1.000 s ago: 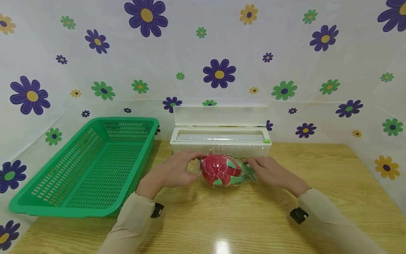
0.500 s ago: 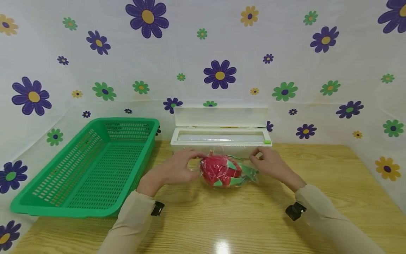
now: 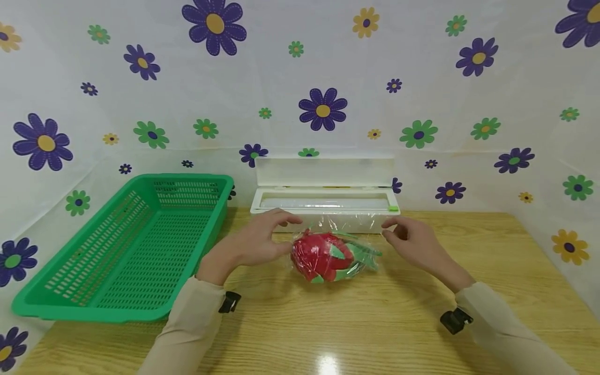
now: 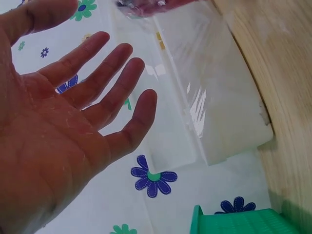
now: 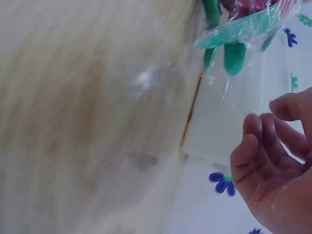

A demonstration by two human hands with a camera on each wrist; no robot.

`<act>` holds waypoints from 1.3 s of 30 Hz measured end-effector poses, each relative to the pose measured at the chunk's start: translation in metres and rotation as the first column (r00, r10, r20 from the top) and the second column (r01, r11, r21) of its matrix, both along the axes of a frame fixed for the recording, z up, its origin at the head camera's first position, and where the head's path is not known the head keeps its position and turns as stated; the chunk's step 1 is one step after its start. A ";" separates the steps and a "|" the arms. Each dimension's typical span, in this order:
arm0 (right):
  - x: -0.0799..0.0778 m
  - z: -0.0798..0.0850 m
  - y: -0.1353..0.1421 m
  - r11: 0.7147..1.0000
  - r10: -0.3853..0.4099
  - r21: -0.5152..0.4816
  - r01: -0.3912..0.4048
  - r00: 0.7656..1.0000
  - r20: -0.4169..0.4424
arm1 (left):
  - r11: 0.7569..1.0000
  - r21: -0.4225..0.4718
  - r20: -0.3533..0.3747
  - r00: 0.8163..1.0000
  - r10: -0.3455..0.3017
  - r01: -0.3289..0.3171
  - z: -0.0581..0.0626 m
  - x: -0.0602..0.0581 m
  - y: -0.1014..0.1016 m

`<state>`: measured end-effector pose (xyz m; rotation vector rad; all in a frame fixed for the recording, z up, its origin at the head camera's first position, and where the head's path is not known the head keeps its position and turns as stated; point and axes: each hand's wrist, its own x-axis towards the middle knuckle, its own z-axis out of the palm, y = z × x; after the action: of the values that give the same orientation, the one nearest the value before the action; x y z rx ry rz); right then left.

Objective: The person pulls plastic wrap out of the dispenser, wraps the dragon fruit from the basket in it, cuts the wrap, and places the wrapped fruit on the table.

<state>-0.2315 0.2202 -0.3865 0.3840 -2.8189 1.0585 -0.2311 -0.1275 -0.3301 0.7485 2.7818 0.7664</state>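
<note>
A red toy dragon fruit with green leaf tips lies on the wooden table, covered in clear cling film. My left hand is beside its left end, thumb tip close to the film, fingers loosely bent. In the left wrist view the palm and spread fingers show nothing held. To the right of the fruit, my right hand has thumb and forefinger near the film's edge. Its fingers are loosely curled in the right wrist view, with no film visible between them.
Behind the fruit stands a white cling film dispenser, lid raised and a film roll inside. A green slotted basket is on the left. A flowered cloth hangs behind the table.
The right hand has moved away from the fruit's leafy end, to the right. The left fingers have lifted off the fruit's top, and the wrapped fruit sits slightly nearer the front.
</note>
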 end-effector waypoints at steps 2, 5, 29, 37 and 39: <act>0.001 -0.003 0.007 0.999 -0.040 -0.004 0.040 0.999 -0.020 | 1.000 -0.007 -0.005 1.000 -0.016 0.016 0.002 0.001 0.002; 0.001 -0.007 0.017 0.996 -0.086 -0.006 0.085 0.995 -0.060 | 0.999 -0.011 -0.021 0.999 -0.043 0.042 0.005 0.001 0.007; -0.054 -0.018 0.029 0.975 0.069 -0.223 -0.023 0.976 0.204 | 0.918 -0.194 -0.058 0.930 -0.362 0.345 0.035 -0.073 0.126; -0.056 -0.021 0.033 0.942 0.092 -0.334 0.018 0.947 0.309 | 0.909 -0.259 -0.024 0.939 -0.343 0.326 0.027 -0.090 0.157; -0.057 -0.022 0.034 0.944 0.088 -0.328 0.022 0.944 0.317 | 0.904 -0.276 -0.023 0.938 -0.345 0.326 0.024 -0.093 0.165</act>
<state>-0.2883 0.2542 -0.4089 0.2395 -2.8307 1.7123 -0.3237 0.0373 -0.3065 1.1735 2.6300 0.2965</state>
